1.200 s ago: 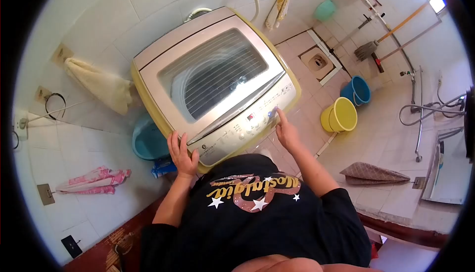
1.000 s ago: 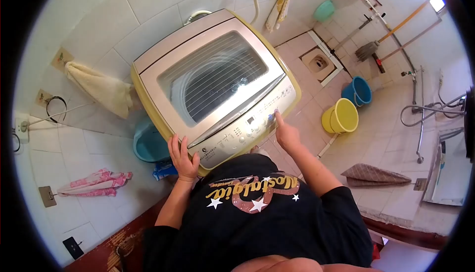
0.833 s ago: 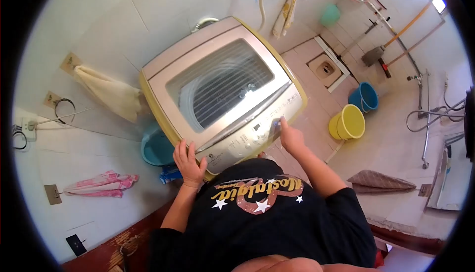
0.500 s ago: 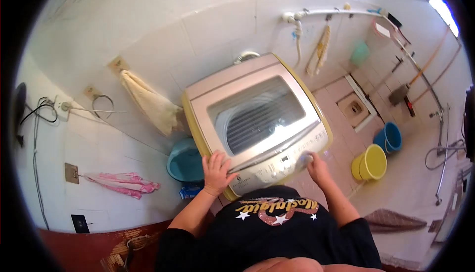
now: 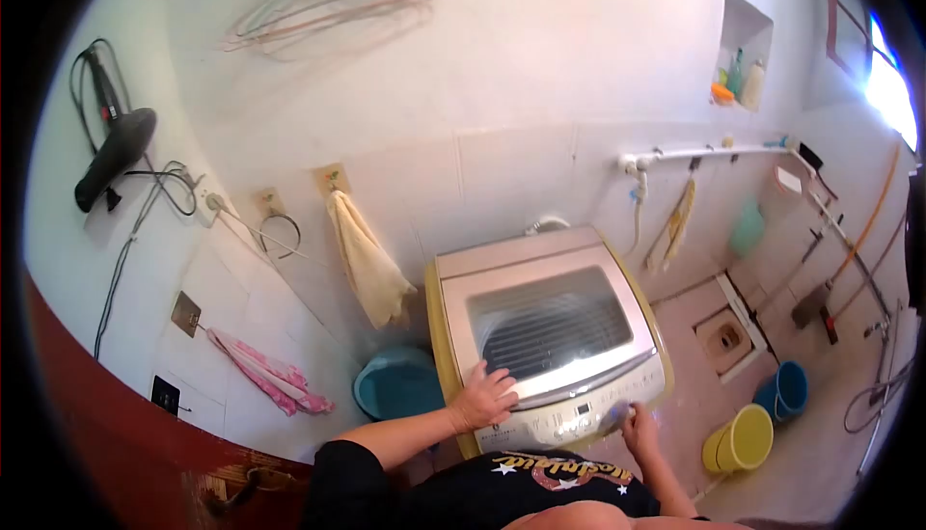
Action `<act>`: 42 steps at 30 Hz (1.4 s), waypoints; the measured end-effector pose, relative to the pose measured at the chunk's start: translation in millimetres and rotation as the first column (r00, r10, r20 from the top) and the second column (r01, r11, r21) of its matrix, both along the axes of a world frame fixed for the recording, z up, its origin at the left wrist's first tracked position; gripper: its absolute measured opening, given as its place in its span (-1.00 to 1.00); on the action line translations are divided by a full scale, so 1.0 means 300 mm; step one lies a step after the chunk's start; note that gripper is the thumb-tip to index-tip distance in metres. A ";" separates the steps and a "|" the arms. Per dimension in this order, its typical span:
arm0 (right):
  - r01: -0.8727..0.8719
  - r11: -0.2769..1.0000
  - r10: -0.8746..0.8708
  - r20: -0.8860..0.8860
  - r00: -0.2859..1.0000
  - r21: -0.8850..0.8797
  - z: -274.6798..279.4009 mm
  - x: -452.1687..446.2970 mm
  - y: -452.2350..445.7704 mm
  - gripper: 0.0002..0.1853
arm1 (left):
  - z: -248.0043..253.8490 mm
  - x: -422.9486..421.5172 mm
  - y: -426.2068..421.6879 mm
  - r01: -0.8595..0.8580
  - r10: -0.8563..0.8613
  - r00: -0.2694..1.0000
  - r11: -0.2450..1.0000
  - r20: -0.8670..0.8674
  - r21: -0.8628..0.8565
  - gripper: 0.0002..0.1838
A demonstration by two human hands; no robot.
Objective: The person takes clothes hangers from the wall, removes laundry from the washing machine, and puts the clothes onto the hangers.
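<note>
A top-loading washing machine [image 5: 540, 265] stands in front of me with its lid down. The lid's clear window [image 5: 555, 323] shows a ribbed interior. My left hand [image 5: 485, 398] lies on the lid's front left corner, fingers spread. At the right part of the control panel [image 5: 569, 414], my right hand [image 5: 640, 432] has its fingers drawn together against the front edge. A greyish, shiny patch shows just by those fingertips; whether it is held or part of the panel is unclear.
Left of the machine sits a blue basin [image 5: 395, 385], below a hanging cream towel [image 5: 367, 260]. A yellow bucket [image 5: 738, 441] and a blue bucket [image 5: 783, 392] stand at right, near a floor toilet [image 5: 725, 335]. A hair dryer [image 5: 118, 154] hangs at far left.
The view has tilted up, bringing hangers and a wall niche into sight. My left hand stays at the lid's corner, its fingers now further onto the lid. My right hand remains by the panel.
</note>
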State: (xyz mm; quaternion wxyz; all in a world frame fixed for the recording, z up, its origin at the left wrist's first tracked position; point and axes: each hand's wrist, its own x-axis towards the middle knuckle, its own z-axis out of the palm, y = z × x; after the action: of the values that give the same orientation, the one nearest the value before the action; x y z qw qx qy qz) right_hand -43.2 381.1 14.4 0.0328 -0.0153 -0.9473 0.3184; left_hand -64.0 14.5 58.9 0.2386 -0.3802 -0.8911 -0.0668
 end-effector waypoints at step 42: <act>-0.158 0.987 0.160 -0.203 0.966 0.026 -0.305 -0.048 0.197 -0.74 | 0.849 -0.846 -0.330 -0.393 0.439 0.886 0.881 -0.146 0.264 -0.75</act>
State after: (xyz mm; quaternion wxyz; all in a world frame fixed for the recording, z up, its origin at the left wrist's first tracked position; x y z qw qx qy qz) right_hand -57.7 440.0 -77.0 0.1043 0.0935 -0.9385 0.3155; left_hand -317.9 -84.4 313.7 0.3782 -0.1538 -0.9097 -0.0764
